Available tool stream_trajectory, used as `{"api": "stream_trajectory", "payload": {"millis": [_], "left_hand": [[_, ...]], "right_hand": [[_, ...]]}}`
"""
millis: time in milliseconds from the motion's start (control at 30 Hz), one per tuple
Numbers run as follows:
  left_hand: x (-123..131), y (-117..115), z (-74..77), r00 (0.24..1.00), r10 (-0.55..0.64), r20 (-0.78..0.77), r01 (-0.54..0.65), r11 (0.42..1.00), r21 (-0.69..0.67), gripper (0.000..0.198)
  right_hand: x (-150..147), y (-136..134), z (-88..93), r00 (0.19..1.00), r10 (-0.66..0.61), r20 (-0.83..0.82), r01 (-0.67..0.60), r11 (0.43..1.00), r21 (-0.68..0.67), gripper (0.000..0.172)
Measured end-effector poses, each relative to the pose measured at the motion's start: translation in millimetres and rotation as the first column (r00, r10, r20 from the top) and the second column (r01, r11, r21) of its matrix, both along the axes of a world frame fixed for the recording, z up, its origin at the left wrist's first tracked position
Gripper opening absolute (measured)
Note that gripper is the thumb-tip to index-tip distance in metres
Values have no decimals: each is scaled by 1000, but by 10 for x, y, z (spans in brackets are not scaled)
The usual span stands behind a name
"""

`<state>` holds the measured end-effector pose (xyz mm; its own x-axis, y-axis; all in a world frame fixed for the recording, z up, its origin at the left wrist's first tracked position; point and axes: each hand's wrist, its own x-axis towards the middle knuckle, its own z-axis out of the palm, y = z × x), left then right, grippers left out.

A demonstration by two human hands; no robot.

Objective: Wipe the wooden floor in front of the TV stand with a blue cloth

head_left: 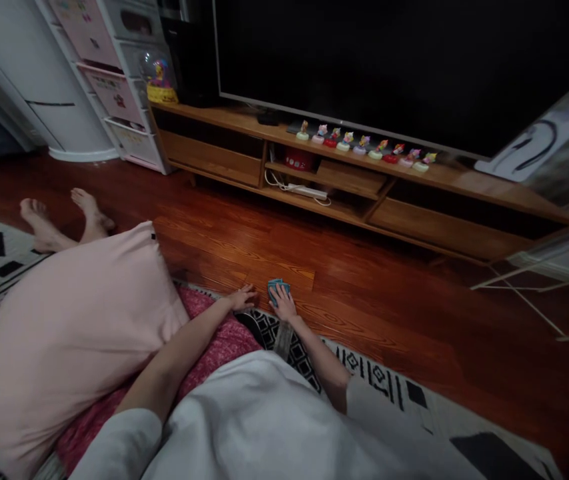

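Contact seems the step; right hand splays over blue object; left hand loose, apart; gripping would need curled fingers.

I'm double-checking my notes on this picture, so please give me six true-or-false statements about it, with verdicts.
1. The right hand rests on the blue item. True.
2. The left hand is on the blue item too. False: it is apart from it, to its left.
3. The large pillow is pink. True.
4. The television shows a bright picture. False: its screen is dark.
5. Small figurines stand in a row before the television. True.
6. The white power strip lies on the rug. False: it sits inside the TV stand.
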<state>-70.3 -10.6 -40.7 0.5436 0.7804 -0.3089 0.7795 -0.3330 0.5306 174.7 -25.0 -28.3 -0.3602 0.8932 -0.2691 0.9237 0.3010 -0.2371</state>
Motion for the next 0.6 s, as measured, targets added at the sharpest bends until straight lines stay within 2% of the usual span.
{"api": "stream_trajectory", "payload": {"millis": [133,233,333,467,533,600], "left_hand": [[-12,-2,23,1000,25,13,-25,999,-20,63],[-20,-2,14,999,37,37,-36,999,-30,64],[-20,6,-28,998,44,41,-43,999,-16,63],[-8,18,-103,999,20,39,-20,1000,-3,63],[-2,19,-128,999,18,40,-18,1000,0,62],[3,19,-137,999,22,45,-22,1000,4,62]], "right_hand": [[-243,478,203,997,-78,28,79,997,-15,60],[-347,534,224,996,-81,34,81,997,-13,61],[-305,298,120,1000,-7,27,7,1000,-3,60],[-84,-269,-115,991,133,-15,-132,991,27,60],[19,-490,-203,988,153,-29,-152,988,31,60],[64,-567,-235,987,159,-34,-158,987,27,60]]}}
